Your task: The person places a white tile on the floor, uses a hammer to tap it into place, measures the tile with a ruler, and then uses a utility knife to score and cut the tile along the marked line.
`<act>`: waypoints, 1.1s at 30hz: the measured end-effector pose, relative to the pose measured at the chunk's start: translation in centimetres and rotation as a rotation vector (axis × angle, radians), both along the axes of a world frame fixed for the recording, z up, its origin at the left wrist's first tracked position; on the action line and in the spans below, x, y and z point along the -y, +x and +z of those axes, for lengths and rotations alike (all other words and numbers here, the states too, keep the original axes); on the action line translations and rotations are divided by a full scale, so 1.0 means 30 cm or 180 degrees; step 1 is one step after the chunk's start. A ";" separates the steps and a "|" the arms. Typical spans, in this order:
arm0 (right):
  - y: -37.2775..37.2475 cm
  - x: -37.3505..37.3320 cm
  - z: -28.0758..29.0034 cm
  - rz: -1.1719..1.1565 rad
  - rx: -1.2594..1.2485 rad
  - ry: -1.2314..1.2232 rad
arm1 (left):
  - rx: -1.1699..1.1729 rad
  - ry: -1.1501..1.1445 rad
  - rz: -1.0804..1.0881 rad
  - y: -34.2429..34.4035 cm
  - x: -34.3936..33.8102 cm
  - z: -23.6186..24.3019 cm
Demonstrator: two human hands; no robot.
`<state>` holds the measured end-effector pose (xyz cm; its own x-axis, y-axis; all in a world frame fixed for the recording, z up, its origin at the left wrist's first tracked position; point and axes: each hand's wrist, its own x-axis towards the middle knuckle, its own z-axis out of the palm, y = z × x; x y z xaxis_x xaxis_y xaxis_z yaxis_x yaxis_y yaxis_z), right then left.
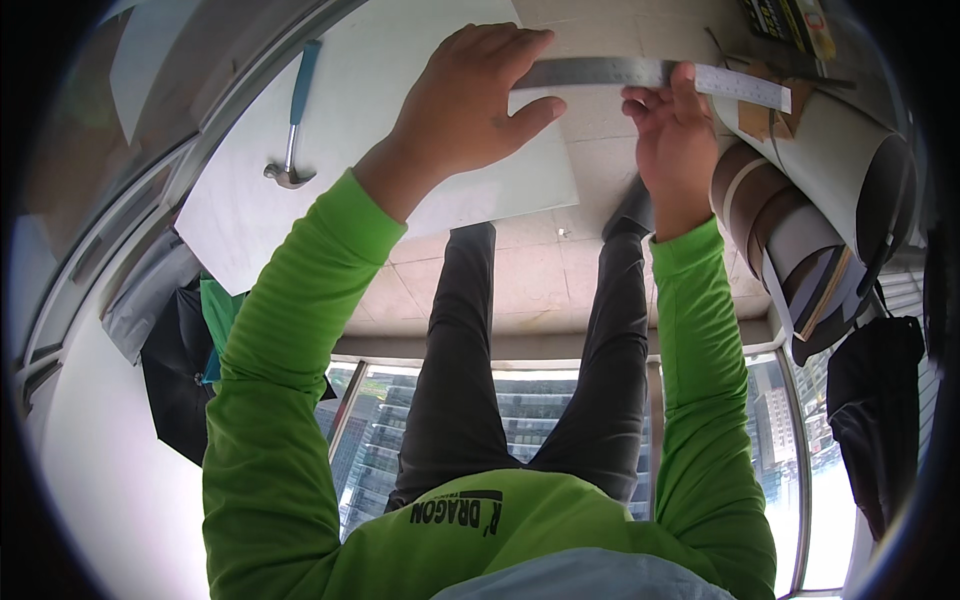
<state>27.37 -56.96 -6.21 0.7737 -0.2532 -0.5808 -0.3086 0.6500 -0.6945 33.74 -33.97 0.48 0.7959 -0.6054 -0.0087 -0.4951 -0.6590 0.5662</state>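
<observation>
A long steel ruler (593, 72) runs across the upper middle. My left hand (470, 100) is over its left part, fingers stretched out with thumb apart; whatever lies beneath the palm is hidden. My right hand (672, 140) is closed on the ruler, palm turned up, one finger across the metal. A white sheet (230, 215) lies under and left of my left hand. On that sheet rests a claw hammer (298, 115) with a blue grip.
Large rolls of sheet material (830, 175), brown cardboard (760, 122) and a dark package (775, 22) crowd the right. A black umbrella (175, 360) and grey fabric (150, 290) sit at left. My legs rest on the tiled floor (540, 295) beside glass windows (535, 405).
</observation>
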 end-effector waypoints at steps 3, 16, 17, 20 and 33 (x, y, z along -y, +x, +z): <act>0.095 -0.127 0.017 0.0138 0.0018 0.0122 | 0.0268 0.0263 0.0178 0.035 -0.093 -0.143; 0.376 0.083 0.057 0.3737 0.1162 -0.4719 | 0.0848 0.0172 -0.0185 0.267 -0.187 -0.260; 0.408 0.123 0.009 0.4113 0.0678 -0.4138 | 0.0902 0.0169 -0.0159 0.263 -0.163 -0.260; 0.405 0.115 -0.025 0.4486 0.0140 -0.3276 | 0.1063 0.0372 -0.0171 0.234 -0.171 -0.263; 0.440 0.098 -0.080 0.4405 -0.0452 -0.2673 | 0.0924 0.0608 -0.0111 0.146 -0.199 -0.300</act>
